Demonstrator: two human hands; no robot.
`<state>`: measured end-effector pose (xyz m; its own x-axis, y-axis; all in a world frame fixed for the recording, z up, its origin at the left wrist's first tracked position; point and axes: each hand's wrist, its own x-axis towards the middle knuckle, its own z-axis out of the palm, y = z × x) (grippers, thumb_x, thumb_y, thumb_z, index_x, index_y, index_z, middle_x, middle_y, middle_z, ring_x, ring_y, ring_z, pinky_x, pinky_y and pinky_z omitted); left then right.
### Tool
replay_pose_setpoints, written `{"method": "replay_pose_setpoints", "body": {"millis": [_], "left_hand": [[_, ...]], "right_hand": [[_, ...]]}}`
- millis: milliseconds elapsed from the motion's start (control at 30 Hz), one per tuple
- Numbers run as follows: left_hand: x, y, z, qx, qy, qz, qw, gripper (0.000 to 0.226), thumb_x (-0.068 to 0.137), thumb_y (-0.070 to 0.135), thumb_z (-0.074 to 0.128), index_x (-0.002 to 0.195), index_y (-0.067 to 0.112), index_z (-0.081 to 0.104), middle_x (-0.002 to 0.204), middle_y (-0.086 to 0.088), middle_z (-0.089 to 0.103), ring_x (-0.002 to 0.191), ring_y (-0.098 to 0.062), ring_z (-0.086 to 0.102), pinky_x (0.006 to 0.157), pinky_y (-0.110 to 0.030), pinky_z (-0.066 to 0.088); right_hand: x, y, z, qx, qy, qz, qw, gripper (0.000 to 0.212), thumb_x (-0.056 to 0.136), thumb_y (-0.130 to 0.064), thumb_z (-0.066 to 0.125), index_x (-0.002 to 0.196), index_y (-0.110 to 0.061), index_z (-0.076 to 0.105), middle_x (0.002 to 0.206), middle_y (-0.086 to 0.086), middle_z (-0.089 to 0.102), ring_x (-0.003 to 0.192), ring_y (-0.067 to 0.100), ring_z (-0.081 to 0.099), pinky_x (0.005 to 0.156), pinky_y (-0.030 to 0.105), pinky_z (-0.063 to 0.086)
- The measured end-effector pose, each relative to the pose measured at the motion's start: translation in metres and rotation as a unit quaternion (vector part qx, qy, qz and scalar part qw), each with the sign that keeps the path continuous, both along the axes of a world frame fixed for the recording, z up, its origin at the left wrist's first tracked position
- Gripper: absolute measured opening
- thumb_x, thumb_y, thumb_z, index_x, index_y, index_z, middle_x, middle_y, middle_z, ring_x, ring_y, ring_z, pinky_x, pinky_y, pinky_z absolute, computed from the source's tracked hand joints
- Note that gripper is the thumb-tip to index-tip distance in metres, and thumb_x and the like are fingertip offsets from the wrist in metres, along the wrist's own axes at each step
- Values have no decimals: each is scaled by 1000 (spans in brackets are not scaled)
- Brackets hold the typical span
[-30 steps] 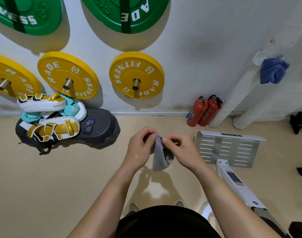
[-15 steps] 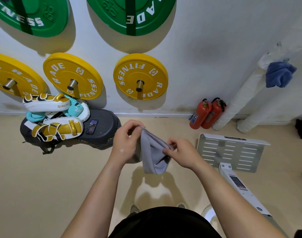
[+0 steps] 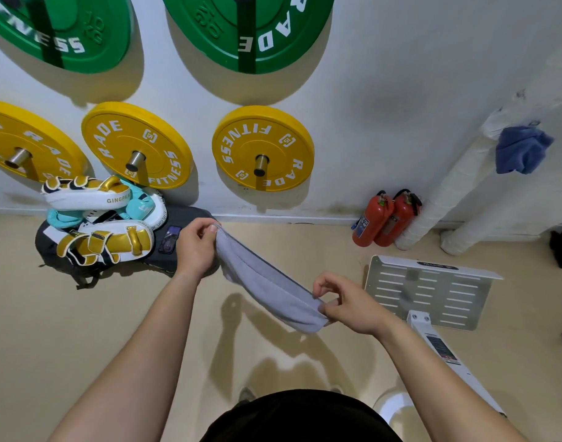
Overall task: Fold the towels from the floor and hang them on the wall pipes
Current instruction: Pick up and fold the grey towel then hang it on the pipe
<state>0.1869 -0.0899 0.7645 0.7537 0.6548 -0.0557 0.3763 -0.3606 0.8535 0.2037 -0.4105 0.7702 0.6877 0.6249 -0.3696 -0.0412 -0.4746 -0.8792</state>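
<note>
A small grey towel (image 3: 267,287) is stretched out in the air between my hands, sagging a little in the middle. My left hand (image 3: 195,248) pinches its upper left corner near the dark bag. My right hand (image 3: 348,303) pinches the lower right end, lower and closer to me. A blue towel (image 3: 522,149) hangs bunched on a white wrapped wall pipe (image 3: 448,189) at the right. A second white pipe (image 3: 503,221) runs beside it down to the floor.
Yellow plates (image 3: 262,148) and green plates (image 3: 247,30) hang on wall pegs. Boxing pads (image 3: 98,218) lie on a dark bag (image 3: 177,244) with a phone (image 3: 169,239). Two red extinguishers (image 3: 385,218) stand by the pipes. A white slotted machine plate (image 3: 429,290) is on the floor at right.
My hands have moved apart, the left up and left, the right down and right. The grey towel went from a bunched lump to a stretched strip between them.
</note>
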Motion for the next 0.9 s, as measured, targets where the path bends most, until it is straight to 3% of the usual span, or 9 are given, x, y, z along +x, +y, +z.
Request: {"method": "replay_pose_setpoints", "body": {"millis": [67, 167, 300, 367, 467, 567, 700, 800, 900], "left_hand": [[10, 3, -1, 8, 7, -2, 1000, 14, 97, 14, 57, 100, 14, 71, 93, -1, 70, 90, -20, 62, 86, -36, 50], [23, 2, 1, 15, 8, -7, 1000, 14, 97, 15, 57, 101, 14, 71, 94, -1, 68, 89, -18, 60, 85, -33, 48], [36, 4, 3, 26, 12, 1, 1000, 15, 98, 17, 57, 103, 17, 71, 95, 1, 66, 93, -18, 58, 84, -30, 45], [39, 8, 2, 26, 17, 6, 1000, 14, 98, 18, 57, 102, 18, 71, 95, 1, 66, 93, -20, 59, 87, -33, 47], [41, 8, -1, 24, 25, 2, 999, 11, 96, 19, 59, 96, 23, 70, 93, -1, 69, 91, -21, 61, 87, -35, 48], [43, 3, -1, 7, 21, 7, 1000, 11, 97, 18, 59, 96, 21, 69, 95, -4, 70, 90, -21, 61, 86, -33, 47], [37, -2, -2, -25, 17, 24, 999, 13, 98, 18, 56, 99, 18, 69, 95, 0, 69, 93, -21, 61, 83, -30, 44], [33, -7, 1, -31, 4, 17, 999, 14, 98, 19, 55, 101, 16, 69, 95, -1, 69, 92, -20, 62, 81, -30, 44], [31, -15, 10, -34, -25, 6, 999, 14, 99, 20, 54, 104, 15, 66, 100, -2, 68, 94, -18, 61, 84, -31, 46]], "right_hand": [[-1, 4, 4, -21, -6, -1, 1000, 24, 83, 10, 51, 88, -8, 66, 79, -3, 62, 45, 5, 47, 59, 23, 51], [1, 5, 0, -65, -22, -6, 998, 34, 80, 8, 46, 81, -11, 74, 53, -11, 58, 50, 6, 61, 70, 35, 60], [2, -2, -6, -66, -16, -5, 998, 40, 79, 5, 45, 67, -21, 73, 78, 6, 70, 73, 18, 70, 80, 46, 59], [1, -5, -4, -45, -22, -25, 998, 30, 75, -6, 50, 66, -24, 72, 82, 4, 71, 81, 23, 68, 82, 45, 57], [1, -6, 5, -15, -56, -69, 996, 15, 71, -17, 65, 59, -25, 64, 79, -1, 69, 80, 15, 65, 71, 29, 51], [6, -8, 6, -2, -109, -127, 986, 30, 70, -10, 83, 55, -18, 57, 69, -5, 66, 70, 6, 63, 61, 16, 45], [25, -16, 7, -9, -130, -192, 973, 29, 72, -9, 84, 66, -21, 58, 51, -12, 49, 50, 7, 41, 53, 18, 37], [39, -25, 14, -53, -194, -160, 966, 21, 78, -11, 80, 86, -29, 71, 65, -15, 59, 59, 3, 53, 64, 15, 42], [56, -32, 25, -85, -260, -137, 952, 12, 86, -11, 71, 86, -23, 68, 80, -15, 63, 77, 2, 57, 68, 13, 40]]}}
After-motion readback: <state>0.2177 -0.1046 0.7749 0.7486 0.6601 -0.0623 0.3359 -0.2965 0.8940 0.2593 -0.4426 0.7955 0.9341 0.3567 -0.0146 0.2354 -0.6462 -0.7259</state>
